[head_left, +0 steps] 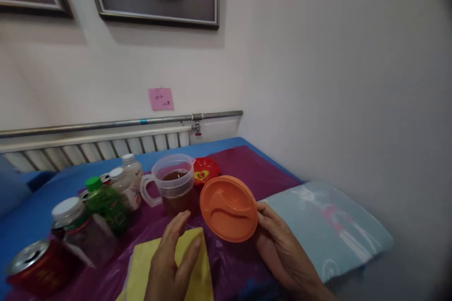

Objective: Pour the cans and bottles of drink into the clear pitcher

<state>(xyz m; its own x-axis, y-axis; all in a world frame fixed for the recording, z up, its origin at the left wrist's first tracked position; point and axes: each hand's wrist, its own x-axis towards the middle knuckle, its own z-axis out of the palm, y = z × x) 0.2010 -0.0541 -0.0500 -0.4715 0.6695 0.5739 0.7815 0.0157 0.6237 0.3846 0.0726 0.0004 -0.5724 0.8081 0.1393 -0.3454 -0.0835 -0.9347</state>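
Observation:
My right hand (278,240) grips the right edge of a round orange lid (229,209), thumb and fingers at its rim. The lid is tilted up, showing a wavy moulded ridge with recesses. Low in the middle, my left hand (173,261) is open, thumb and fingers apart and holding nothing. It is over a folded yellow cloth (199,263); whether it touches the cloth I cannot tell. Just beyond stands a clear plastic measuring jug (181,190) with brown liquid in it, its top uncovered and its handle to the left. A red dish (208,169) lies behind the lid, partly hidden.
Several bottles, among them a green bottle (109,207) and a white-capped bottle (88,230), crowd the left with a red can (42,263). A light blue plastic bag (328,225) lies at right. A radiator (95,150) and wall bound the table's far side.

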